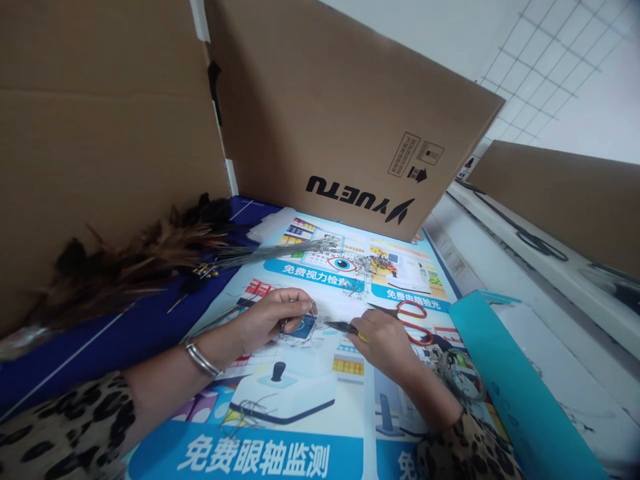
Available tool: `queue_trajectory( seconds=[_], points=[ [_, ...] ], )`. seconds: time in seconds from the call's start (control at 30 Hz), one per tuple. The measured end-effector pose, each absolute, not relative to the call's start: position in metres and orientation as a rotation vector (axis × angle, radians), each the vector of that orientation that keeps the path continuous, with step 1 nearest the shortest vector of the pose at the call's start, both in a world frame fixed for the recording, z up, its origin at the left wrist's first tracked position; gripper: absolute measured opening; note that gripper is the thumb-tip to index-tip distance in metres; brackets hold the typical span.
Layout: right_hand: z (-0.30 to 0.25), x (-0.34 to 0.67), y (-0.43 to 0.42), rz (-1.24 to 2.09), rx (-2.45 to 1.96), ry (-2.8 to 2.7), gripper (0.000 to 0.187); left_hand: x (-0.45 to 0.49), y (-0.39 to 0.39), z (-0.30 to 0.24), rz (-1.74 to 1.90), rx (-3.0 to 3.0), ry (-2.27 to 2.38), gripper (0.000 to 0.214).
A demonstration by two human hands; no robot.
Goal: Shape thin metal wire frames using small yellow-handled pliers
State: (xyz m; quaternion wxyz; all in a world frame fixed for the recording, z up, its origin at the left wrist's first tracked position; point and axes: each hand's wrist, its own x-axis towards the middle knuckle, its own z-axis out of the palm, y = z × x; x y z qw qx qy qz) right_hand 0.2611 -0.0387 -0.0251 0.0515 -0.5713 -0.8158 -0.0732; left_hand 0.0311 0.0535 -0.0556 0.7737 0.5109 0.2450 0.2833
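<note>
My left hand (277,312) is closed in a pinch above the printed sheet (320,427). What sits between its fingertips is too small to tell, though thin wire-like strands show just below and beside them. In my right hand (385,339) I grip pliers (343,327) with dark pointed jaws and a bit of yellow handle showing. Their tips point left, a short way from my left fingertips. Red-handled scissors (415,323) lie just beyond my right hand, their blades partly behind it.
A bundle of thin wires (270,252) lies across the sheet, with small wire pieces (357,287) near its right end. Brown feathers (145,260) are at left. A wire coil (463,377) rests by my right forearm, beside a teal box (520,393). Cardboard panels (320,100) stand behind.
</note>
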Motion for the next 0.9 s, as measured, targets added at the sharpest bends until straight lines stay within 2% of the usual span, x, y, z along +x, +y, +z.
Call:
queue_trajectory(
  seconds=[0.3, 0.6, 0.8, 0.9],
  points=[
    [-0.014, 0.261, -0.038, 0.22, -1.889, -2.323, 0.021, 0.031, 0.051, -0.052, 0.612, 1.097, 0.538, 0.017],
    [-0.007, 0.263, -0.039, 0.353, -1.913, -2.209, 0.022, 0.031, 0.052, -0.054, 0.607, 1.1, 0.548, 0.018],
    [-0.008, 0.261, -0.04, 0.877, -1.626, -1.964, 0.022, 0.033, 0.05, -0.048, 0.608, 1.129, 0.563, 0.02],
    [-0.012, 0.258, -0.041, 1.032, -1.544, -1.862, 0.021, 0.033, 0.048, -0.045, 0.593, 1.14, 0.551, 0.021]
  ],
)
